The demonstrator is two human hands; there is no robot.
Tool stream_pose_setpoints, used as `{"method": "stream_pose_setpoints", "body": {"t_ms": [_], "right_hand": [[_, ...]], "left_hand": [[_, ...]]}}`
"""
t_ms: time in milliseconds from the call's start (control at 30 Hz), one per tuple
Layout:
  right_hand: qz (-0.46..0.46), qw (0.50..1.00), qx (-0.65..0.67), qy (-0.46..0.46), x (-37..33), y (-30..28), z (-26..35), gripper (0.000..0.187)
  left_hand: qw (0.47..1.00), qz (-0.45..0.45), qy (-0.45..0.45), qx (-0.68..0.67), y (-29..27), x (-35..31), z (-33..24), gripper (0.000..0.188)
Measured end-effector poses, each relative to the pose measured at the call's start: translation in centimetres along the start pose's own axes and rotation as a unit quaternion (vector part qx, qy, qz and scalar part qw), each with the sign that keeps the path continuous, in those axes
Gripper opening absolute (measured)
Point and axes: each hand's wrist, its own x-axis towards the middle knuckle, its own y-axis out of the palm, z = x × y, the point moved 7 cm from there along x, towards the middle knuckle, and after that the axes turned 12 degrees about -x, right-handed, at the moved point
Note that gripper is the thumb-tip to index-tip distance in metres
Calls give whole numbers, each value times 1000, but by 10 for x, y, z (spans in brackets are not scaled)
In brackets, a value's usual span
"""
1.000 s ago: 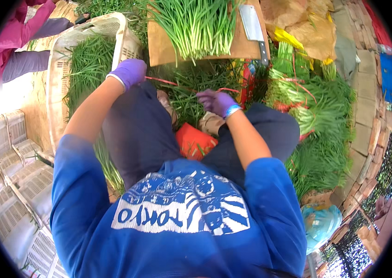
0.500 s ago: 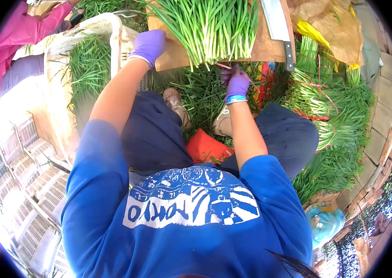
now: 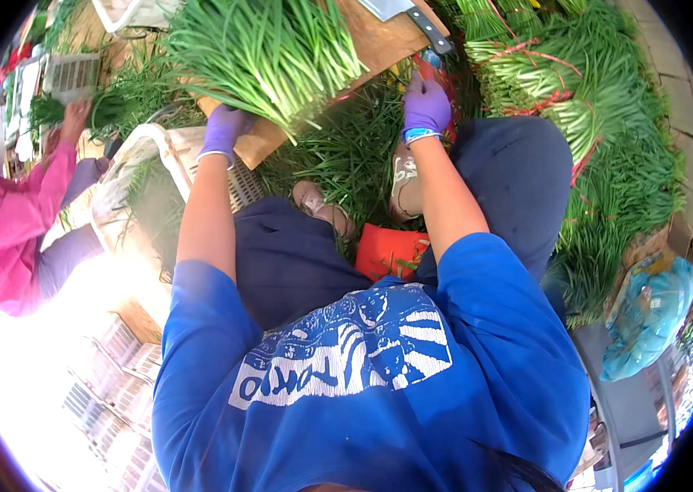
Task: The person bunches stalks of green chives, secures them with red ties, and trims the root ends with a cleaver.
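Note:
A big loose bunch of green leafy stalks, like garlic chives [image 3: 268,57], lies on a wooden board [image 3: 379,41], its pale stem ends toward me. My left hand [image 3: 228,131], in a purple glove, is at the board's near left corner, beside the bunch. Its fingers are hidden by the leaves and board edge. My right hand [image 3: 426,105], also gloved in purple, is off the board's near right side, below the knife [image 3: 412,18]. Its fingers are drawn together; whatever is in them I cannot make out.
Tied bunches of chives [image 3: 543,90] are piled at the right. Loose leaves [image 3: 346,156] cover the ground by my shoes. A lined crate [image 3: 150,156] stands left, with a person in pink [image 3: 18,197] beyond it. A blue plastic bag [image 3: 650,312] lies lower right.
The view has shifted, so board and knife appear farther left and higher. My right hand has moved from the stem ends, where it held a red strip, to the right. The strip no longer shows.

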Motion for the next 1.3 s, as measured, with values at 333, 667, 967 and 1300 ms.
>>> {"method": "stream_pose_setpoints", "body": {"t_ms": [333,667,967,1300], "right_hand": [[344,875,312,-136,-53,72,61,50],[471,873,30,-122,-23,39,33,23],[148,973,-134,-119,-2,-1,73,26],[184,882,-328,-282,37,10,130,29]], "left_hand": [[978,-14,-97,-185,-4,-4,7,9],[994,13,-73,-74,-14,10,31,23],[996,-27,88,0,0,-1,10,30],[982,26,127,135,7,-12,-11,32]]}}
